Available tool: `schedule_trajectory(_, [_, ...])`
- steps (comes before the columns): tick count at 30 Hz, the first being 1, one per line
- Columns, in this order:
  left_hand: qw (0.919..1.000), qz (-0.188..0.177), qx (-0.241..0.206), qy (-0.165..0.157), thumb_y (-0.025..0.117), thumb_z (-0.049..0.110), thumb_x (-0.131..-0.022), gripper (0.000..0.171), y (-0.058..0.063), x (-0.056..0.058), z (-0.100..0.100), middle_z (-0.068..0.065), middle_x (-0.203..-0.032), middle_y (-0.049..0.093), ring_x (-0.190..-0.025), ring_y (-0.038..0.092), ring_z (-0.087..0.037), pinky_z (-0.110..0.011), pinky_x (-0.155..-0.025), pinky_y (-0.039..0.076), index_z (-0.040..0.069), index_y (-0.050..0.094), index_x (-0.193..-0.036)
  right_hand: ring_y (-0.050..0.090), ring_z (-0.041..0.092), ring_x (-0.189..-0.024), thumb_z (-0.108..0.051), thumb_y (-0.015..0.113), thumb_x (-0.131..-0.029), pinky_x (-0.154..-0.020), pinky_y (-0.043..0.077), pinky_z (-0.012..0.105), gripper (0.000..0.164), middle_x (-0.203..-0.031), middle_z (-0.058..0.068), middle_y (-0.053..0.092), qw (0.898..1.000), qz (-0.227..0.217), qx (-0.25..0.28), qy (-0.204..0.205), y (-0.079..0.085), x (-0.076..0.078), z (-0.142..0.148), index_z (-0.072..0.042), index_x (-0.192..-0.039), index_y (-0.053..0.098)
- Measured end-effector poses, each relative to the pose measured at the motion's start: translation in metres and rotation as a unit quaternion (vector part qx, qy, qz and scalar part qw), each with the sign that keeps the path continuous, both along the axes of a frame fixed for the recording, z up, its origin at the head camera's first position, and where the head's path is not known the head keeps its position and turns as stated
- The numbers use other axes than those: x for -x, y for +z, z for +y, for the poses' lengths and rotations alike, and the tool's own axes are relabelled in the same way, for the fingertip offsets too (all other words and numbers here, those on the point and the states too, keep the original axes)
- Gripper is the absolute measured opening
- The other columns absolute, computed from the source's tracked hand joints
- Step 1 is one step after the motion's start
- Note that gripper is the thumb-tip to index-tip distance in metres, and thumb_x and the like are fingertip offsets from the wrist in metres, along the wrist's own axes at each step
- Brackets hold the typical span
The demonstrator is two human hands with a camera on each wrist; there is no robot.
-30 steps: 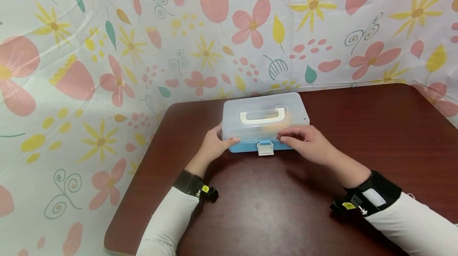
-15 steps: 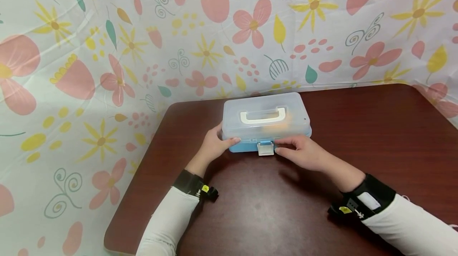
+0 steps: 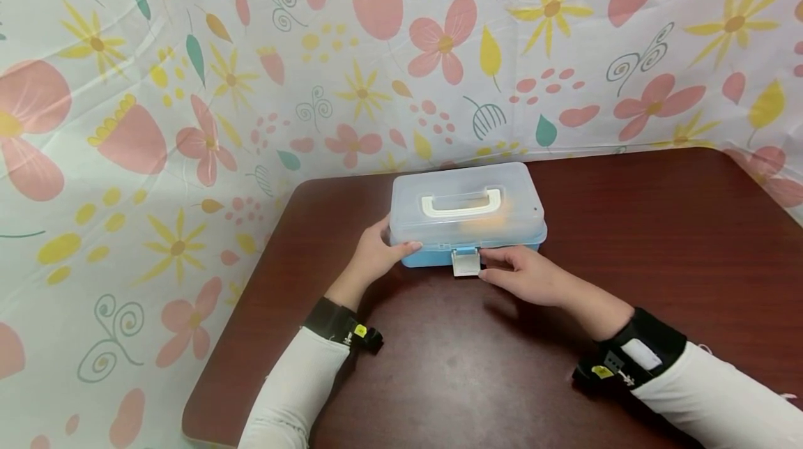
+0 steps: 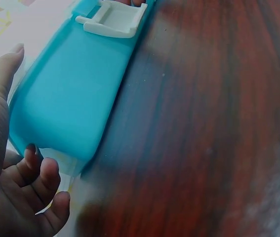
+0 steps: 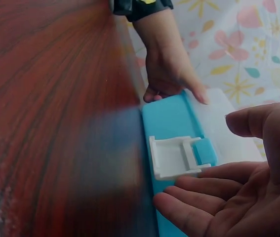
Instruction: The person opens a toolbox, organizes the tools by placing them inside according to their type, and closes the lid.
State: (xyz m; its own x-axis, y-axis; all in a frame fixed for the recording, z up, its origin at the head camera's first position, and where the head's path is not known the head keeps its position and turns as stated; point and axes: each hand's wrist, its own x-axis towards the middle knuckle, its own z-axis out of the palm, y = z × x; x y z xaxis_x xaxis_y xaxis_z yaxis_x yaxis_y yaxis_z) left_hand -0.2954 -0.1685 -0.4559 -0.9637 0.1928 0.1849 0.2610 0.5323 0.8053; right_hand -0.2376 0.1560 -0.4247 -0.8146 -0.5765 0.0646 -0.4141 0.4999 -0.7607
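A plastic storage box point(image 3: 433, 257) with a blue base, a cloudy see-through lid point(image 3: 452, 231) and a white carry handle point(image 3: 461, 203) stands with its lid down. Its white latch point(image 3: 466, 263) hangs folded down at the front. My left hand point(image 3: 373, 254) holds the box's left end, thumb on the lid's front edge and fingers round the side. At the latch's right side is my right hand point(image 3: 527, 275), its fingers point(image 5: 199, 195) loosely extended against the box front and its thumb apart from them. Something orange shows dimly through the lid.
The box stands on a dark red-brown wooden table point(image 3: 426, 365), near its back edge. Behind and to the left hangs a white flowered cloth point(image 3: 251, 72). Each wrist wears a black strap point(image 3: 646, 344) with a small camera.
My right hand has moved left and down, from the lid's front right edge to beside the latch. The left hand and the box stay in place.
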Motion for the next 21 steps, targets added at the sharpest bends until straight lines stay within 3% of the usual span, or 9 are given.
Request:
schedule_trajectory(4, [1.0,-0.001,-0.005,0.003,0.085,0.057,-0.079,0.076,-0.0002,-0.0003,0.0008,0.0,-0.117,0.07,-0.098,0.066,-0.021,-0.036,-0.076,0.058,0.038,0.054,-0.145,0.059,0.034,-0.134,-0.029,0.06,-0.104,-0.106,0.05,0.041,0.053,-0.14,0.02,0.065,1.0,-0.003,0.011,0.001,-0.0009,0.0003,0.0012,0.004,-0.145,0.055])
schedule_trajectory(12, [1.0,0.004,-0.007,0.004,0.084,0.057,-0.079,0.075,-0.0016,-0.0015,0.0015,0.001,-0.118,0.07,-0.098,0.065,-0.02,-0.036,-0.076,0.058,0.039,0.054,-0.145,0.061,0.035,-0.131,-0.026,0.06,-0.104,-0.105,0.051,0.051,0.049,-0.139,0.021,0.065,0.999,-0.019,0.022,-0.014,-0.0016,-0.0001,-0.0001,0.004,-0.141,0.058])
schedule_trajectory(16, [0.9999,0.005,-0.009,0.004,0.084,0.057,-0.079,0.075,-0.0018,-0.0017,0.0019,0.001,-0.118,0.07,-0.098,0.065,-0.02,-0.036,-0.076,0.058,0.039,0.054,-0.145,0.067,0.032,-0.121,-0.024,0.065,-0.1,-0.096,0.056,0.039,0.047,-0.13,0.02,0.07,0.999,-0.025,0.036,-0.026,-0.0033,0.0,-0.0019,0.005,-0.137,0.061])
schedule_trajectory(21, [0.9999,0.001,-0.014,0.005,0.085,0.056,-0.078,0.074,-0.0006,-0.0012,0.0024,0.001,-0.117,0.071,-0.098,0.066,-0.019,-0.035,-0.076,0.059,0.038,0.055,-0.144,0.071,0.029,-0.106,-0.018,0.079,-0.089,-0.084,0.055,0.023,0.053,-0.114,0.018,0.075,0.995,-0.054,0.078,-0.028,-0.0043,0.0014,-0.0032,0.01,-0.132,0.063])
